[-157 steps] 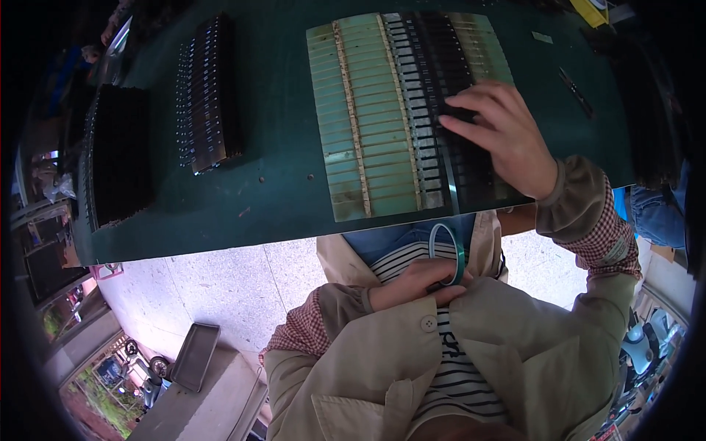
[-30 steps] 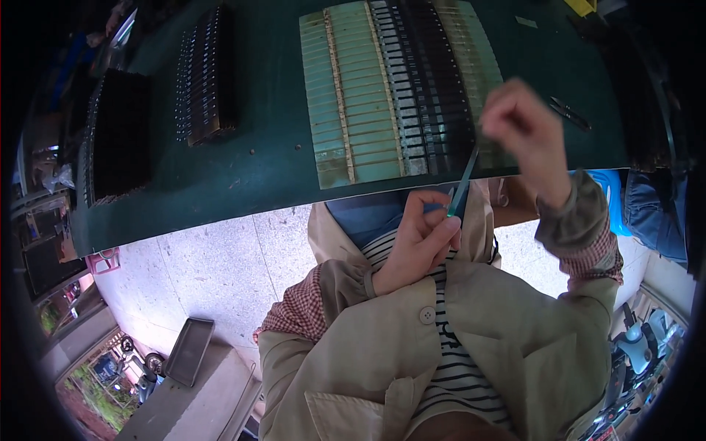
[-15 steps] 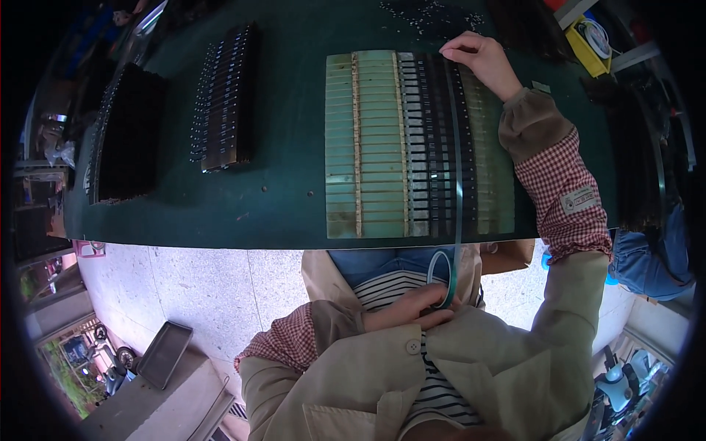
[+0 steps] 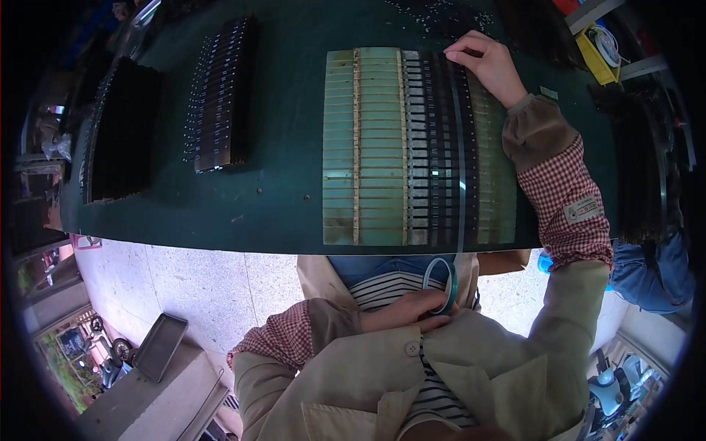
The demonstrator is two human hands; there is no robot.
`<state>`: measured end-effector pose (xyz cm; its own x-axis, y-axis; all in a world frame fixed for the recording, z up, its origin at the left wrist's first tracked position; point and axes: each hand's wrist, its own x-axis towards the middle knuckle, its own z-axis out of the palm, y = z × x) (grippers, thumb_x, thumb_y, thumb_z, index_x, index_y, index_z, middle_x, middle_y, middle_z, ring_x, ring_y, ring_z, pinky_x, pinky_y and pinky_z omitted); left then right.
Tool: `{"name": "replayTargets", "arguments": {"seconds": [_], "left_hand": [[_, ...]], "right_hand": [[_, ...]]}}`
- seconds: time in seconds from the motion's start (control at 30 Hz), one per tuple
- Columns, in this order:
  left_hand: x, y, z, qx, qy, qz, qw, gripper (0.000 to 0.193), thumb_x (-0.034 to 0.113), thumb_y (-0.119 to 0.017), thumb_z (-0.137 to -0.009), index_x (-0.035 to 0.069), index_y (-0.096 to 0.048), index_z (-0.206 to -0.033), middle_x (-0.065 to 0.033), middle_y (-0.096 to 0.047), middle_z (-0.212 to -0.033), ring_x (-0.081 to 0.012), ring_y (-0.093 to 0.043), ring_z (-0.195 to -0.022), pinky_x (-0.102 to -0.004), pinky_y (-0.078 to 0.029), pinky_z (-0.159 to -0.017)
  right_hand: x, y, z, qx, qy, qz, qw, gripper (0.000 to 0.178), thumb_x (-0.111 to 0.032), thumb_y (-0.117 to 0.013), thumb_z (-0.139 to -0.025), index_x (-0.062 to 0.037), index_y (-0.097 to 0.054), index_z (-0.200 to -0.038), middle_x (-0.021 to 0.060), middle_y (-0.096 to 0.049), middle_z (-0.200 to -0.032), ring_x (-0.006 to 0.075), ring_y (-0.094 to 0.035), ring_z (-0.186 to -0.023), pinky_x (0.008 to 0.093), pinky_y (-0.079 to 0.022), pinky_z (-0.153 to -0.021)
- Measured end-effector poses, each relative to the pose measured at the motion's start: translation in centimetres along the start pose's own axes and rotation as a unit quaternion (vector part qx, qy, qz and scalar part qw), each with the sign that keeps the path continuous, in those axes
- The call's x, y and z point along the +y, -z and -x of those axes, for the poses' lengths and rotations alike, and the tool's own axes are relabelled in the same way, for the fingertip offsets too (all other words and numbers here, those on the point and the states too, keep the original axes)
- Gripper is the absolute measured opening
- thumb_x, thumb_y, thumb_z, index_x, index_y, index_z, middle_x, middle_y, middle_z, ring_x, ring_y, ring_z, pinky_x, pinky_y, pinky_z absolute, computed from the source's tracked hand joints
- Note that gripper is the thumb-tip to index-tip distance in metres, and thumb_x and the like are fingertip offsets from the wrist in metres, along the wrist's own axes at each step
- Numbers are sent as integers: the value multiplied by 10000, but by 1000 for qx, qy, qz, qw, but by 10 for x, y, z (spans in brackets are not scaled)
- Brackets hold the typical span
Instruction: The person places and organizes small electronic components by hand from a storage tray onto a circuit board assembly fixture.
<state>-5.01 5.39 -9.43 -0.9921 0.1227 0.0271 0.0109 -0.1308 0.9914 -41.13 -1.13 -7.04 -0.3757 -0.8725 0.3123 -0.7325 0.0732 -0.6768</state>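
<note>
At the far end of the green board [image 4: 380,151], the free end of a narrow clear tape strip [image 4: 462,187] is pinched between the thumb and forefinger of the right hand [image 4: 485,65]. From there the strip is stretched, nearly straight, along the right half of the board and past its near edge. Just off that near edge, in front of the body, a tape roll [image 4: 453,285] is grasped by the left hand [image 4: 404,309], with the fingers curled about its lower part and the ring left showing above them.

On the right-centre part of the board, a row of dark slim pieces [image 4: 441,140] is laid side by side, and the strip is drawn above them. The board itself is set flat on the dark green table [image 4: 287,228].

To the left of the board, a dotted dark stack [image 4: 220,103] is placed, and farther left of it a larger black stack [image 4: 121,140] is stood. Past the board's far end, small pale bits [image 4: 448,20] are scattered. To the board's upper right, a small pale tag [image 4: 548,92] is laid, and farther out a yellow bin [image 4: 594,57] is seen. Well below and left of the board, a shallow grey tray [image 4: 160,345] is rested on a ledge [image 4: 165,400].
</note>
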Motion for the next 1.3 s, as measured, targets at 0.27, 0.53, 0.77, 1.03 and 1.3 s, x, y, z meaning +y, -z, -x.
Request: {"name": "replayTargets", "arguments": {"seconds": [0.27,0.53,0.77,1.03,1.3], "left_hand": [[-3,0,-2,-8,-9,-9,1000,198,126,-562,-856,33,-488,-1013,-132,-546,-874,-259,-564,-792,-327,-459,-706],[1,1,-5,-18,1,-20,1000,199,133,-567,-855,35,-506,-1016,-125,-571,-895,-262,-585,-825,-334,-468,-720],[-2,-1,-7,-16,-17,-42,999,212,146,-578,-850,38,-514,-1021,-115,-587,-885,-258,-599,-812,-330,-477,-710],[-2,-1,-6,-16,-28,-52,998,224,139,-592,-837,38,-516,-1022,-108,-596,-890,-256,-606,-807,-327,-486,-703],[-2,3,-10,-22,-45,-54,997,224,119,-604,-825,33,-519,-1013,-109,-602,-898,-257,-612,-821,-333,-490,-705]], "right_hand": [[-6,4,-5,15,31,151,988,112,-74,-625,-776,-26,-611,-877,37,-564,-853,186,-528,-822,280,-445,-730],[-22,0,32,-19,208,300,931,303,27,-564,-733,-58,-610,-1020,61,-561,-938,212,-518,-906,301,-436,-807],[-20,12,28,-64,178,301,935,434,53,-543,-691,-54,-591,-1109,52,-533,-1050,210,-477,-1004,320,-413,-863],[-31,9,40,-63,179,342,920,444,77,-528,-667,-15,-589,-1096,49,-520,-1098,216,-459,-1048,329,-402,-879],[-36,12,43,-43,189,368,909,437,73,-540,-666,-20,-595,-1089,50,-517,-1112,218,-451,-1063,328,-395,-892]]}}
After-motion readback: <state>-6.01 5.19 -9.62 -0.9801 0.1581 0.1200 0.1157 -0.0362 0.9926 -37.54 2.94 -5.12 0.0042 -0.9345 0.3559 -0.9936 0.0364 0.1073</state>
